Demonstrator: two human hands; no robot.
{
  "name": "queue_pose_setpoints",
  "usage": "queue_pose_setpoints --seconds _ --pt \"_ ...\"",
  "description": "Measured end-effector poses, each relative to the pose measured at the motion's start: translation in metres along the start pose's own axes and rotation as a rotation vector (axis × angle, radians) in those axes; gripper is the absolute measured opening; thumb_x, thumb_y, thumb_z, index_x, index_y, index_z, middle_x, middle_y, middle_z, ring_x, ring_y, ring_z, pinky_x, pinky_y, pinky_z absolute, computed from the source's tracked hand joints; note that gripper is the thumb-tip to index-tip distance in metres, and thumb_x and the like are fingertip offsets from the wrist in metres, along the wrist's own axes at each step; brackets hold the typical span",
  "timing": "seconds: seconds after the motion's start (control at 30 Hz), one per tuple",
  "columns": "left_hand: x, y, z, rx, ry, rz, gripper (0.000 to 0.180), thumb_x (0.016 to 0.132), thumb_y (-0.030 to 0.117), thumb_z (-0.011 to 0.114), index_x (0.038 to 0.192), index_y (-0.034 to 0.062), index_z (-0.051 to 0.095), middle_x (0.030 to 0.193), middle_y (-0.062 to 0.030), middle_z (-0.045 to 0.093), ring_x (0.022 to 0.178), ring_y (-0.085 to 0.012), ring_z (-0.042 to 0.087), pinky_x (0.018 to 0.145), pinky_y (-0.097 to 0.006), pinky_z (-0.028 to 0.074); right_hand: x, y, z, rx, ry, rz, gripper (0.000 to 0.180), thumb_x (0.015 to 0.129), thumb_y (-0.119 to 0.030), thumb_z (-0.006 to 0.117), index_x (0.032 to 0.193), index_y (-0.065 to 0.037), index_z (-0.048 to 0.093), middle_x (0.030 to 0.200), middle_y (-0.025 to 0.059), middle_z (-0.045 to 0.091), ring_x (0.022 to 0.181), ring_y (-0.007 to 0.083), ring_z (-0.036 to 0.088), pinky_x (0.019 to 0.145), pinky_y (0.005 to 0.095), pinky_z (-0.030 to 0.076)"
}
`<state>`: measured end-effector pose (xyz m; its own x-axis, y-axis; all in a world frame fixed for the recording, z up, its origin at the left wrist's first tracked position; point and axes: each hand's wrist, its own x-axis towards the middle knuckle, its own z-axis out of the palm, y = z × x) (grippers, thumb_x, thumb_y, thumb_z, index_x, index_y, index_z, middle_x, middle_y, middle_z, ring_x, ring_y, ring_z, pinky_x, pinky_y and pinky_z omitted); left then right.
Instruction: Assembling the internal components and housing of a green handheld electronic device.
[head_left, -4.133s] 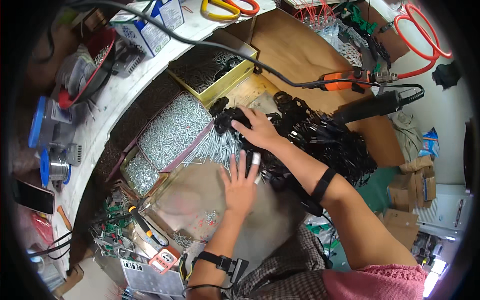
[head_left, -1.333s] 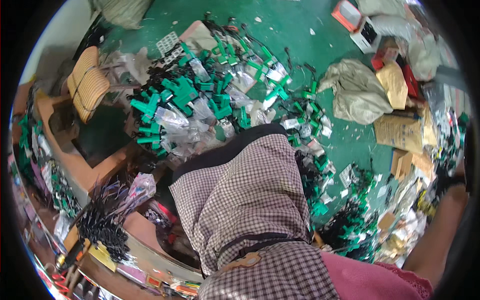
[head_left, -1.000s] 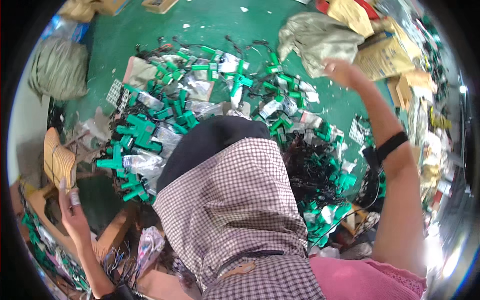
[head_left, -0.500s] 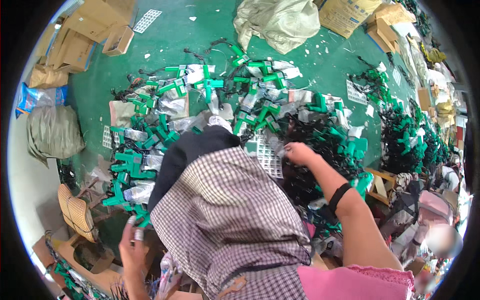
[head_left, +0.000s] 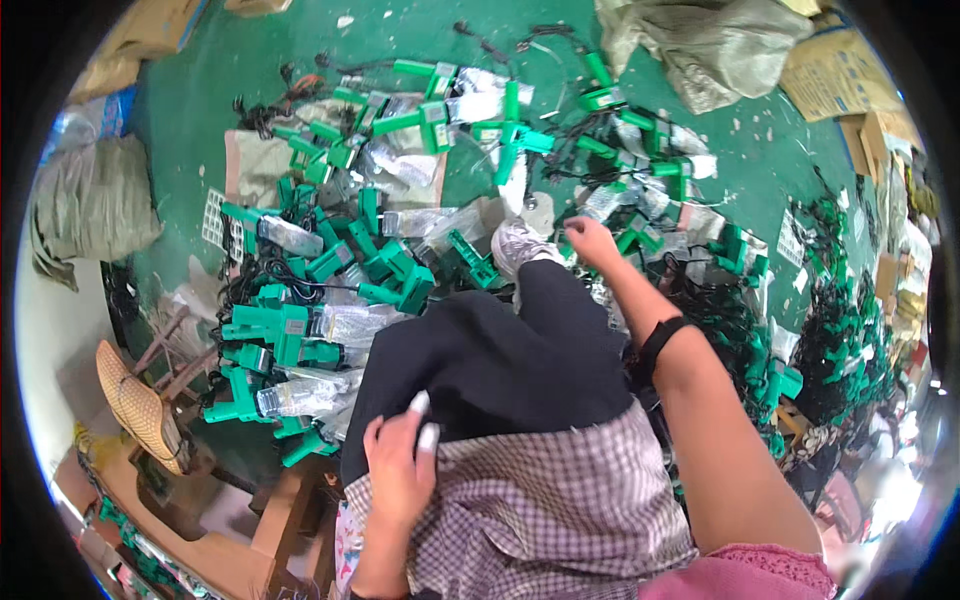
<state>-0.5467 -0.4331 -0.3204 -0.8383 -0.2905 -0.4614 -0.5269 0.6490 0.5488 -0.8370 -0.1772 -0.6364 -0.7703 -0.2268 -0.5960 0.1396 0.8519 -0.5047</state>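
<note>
My left hand (head_left: 402, 465) is over the dark trousers and checked apron on my lap, its fingers apart and holding nothing. White covers sit on some of its fingertips. My right hand (head_left: 592, 243) reaches forward past a white shoe (head_left: 522, 246), fingers curled in; whether anything is inside them is hidden. Around both sides of my legs lie many green plastic tool-like bodies (head_left: 285, 328) with black cords, several wrapped in clear plastic bags (head_left: 352, 325). Nearest my right hand is a green piece (head_left: 640, 236) among the bagged ones.
A dense heap of green pieces and black cords (head_left: 835, 330) stands at the right. A grey-green sack (head_left: 705, 50) and a yellowish bag (head_left: 838, 75) lie at the far right. At the left are another sack (head_left: 92, 210), a woven seat (head_left: 138, 405) and cardboard (head_left: 205, 560).
The view has swung, so the scene shifts and more of my lap shows. My left hand has moved in over my lap. My right hand has gone forward, away from the white gridded tray.
</note>
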Motion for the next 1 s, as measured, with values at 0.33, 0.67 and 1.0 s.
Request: queue_pose_setpoints --seconds 0.33,0.67,1.0 --pt "-0.072 -0.033 -0.025 -0.095 0.182 -0.146 0.047 0.106 0.032 0.038 0.121 -0.0053 0.062 0.102 -0.0178 0.071 0.092 -0.0322 0.066 0.104 -0.050 0.037 0.099 -0.083 0.163 -0.646 -0.989 -0.389 0.048 0.085 -0.050 0.063 0.128 -0.030 0.068 0.127 0.0109 0.067 0.125 0.0300 0.057 0.112 0.0527 0.033" --pt "-0.072 -0.030 -0.028 -0.219 0.178 -0.257 0.044 0.099 0.040 0.048 0.119 0.0025 0.059 0.087 -0.0067 0.073 0.083 -0.0202 0.065 0.105 -0.050 0.034 0.081 -0.049 0.193 -0.448 -0.931 -0.284 0.059 0.083 -0.054 0.067 0.135 -0.028 0.063 0.123 0.0136 0.069 0.123 0.0361 0.058 0.112 0.0513 0.034" --pt "-0.010 -0.016 -0.004 -0.342 0.113 -0.177 0.039 0.104 0.030 0.046 0.118 -0.0006 0.066 0.096 -0.0099 0.074 0.086 -0.0285 0.066 0.098 -0.048 0.042 0.040 -0.044 0.130 0.012 -0.666 0.103 0.039 0.088 -0.023 0.068 0.127 -0.018 0.068 0.099 0.0124 0.075 0.084 0.0251 0.072 0.081 0.0382 0.056"
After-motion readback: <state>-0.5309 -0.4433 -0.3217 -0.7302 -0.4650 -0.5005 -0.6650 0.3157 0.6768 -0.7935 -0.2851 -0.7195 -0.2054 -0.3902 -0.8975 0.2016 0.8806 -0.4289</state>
